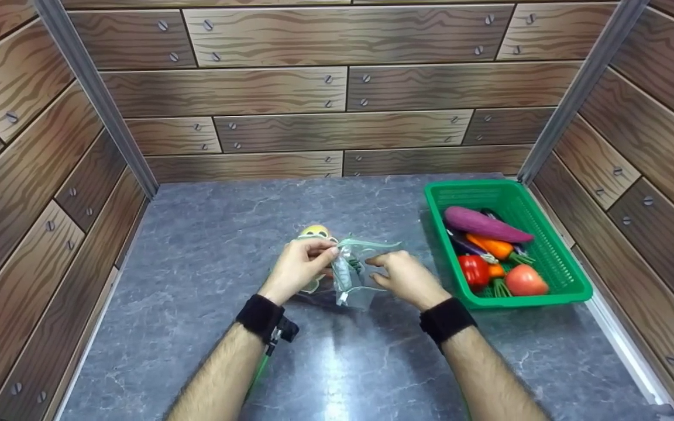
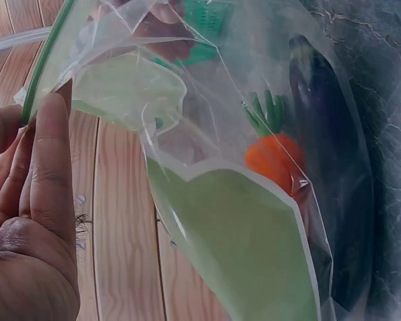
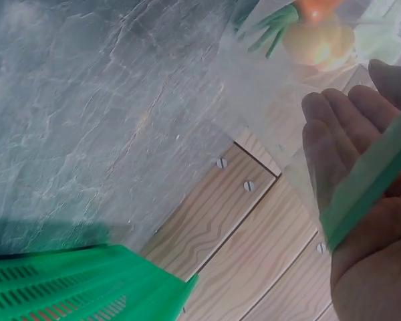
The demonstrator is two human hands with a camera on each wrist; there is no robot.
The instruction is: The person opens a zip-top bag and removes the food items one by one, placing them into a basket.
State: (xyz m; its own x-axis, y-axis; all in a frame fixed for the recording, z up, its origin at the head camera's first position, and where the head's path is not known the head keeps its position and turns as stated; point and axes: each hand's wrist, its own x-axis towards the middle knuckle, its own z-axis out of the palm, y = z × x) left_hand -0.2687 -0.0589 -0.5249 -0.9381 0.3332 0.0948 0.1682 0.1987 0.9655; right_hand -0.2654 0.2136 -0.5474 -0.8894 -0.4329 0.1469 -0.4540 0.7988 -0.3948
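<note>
A clear zip bag (image 1: 353, 275) with a green sealing strip is held up over the middle of the grey counter. My left hand (image 1: 326, 251) pinches the strip's left end, and the left wrist view shows its fingers (image 2: 50, 154) against the green strip (image 2: 45, 73). My right hand (image 1: 379, 268) holds the strip's right end; in the right wrist view the strip (image 3: 369, 180) runs across its fingers (image 3: 334, 134). Inside the bag are a toy carrot (image 2: 274, 157), a dark eggplant (image 2: 327, 167) and a pale green piece (image 2: 244, 244). A yellow item (image 1: 315, 231) peeks out behind my left hand.
A green plastic basket (image 1: 571, 275) stands at the right, close to the right wall, holding a purple vegetable (image 1: 483, 224), a carrot (image 1: 492, 245), a red pepper (image 1: 474, 270) and a tomato (image 1: 525, 280). Wood-pattern walls enclose the counter (image 1: 208, 234) on three sides.
</note>
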